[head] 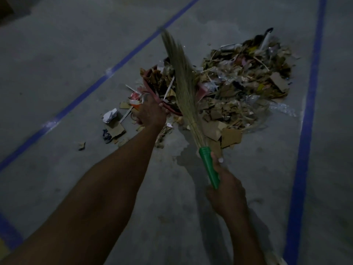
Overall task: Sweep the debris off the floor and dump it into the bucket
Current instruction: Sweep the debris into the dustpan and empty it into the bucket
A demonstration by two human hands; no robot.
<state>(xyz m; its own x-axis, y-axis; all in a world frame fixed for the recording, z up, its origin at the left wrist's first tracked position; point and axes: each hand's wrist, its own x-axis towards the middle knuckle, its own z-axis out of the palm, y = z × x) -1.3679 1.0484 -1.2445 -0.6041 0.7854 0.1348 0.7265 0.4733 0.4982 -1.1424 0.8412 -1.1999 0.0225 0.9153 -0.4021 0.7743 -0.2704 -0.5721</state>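
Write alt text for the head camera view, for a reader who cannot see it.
A right hand holds a grass broom by its green handle over a pile of cardboard scraps, leaves and plastic on a grey floor. The left hand grips the red rim of a container at the pile's edge. Blue lines cross the floor.

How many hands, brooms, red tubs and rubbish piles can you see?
hands: 2 (left hand, right hand)
broom: 1
red tub: 1
rubbish pile: 1
Total: 5
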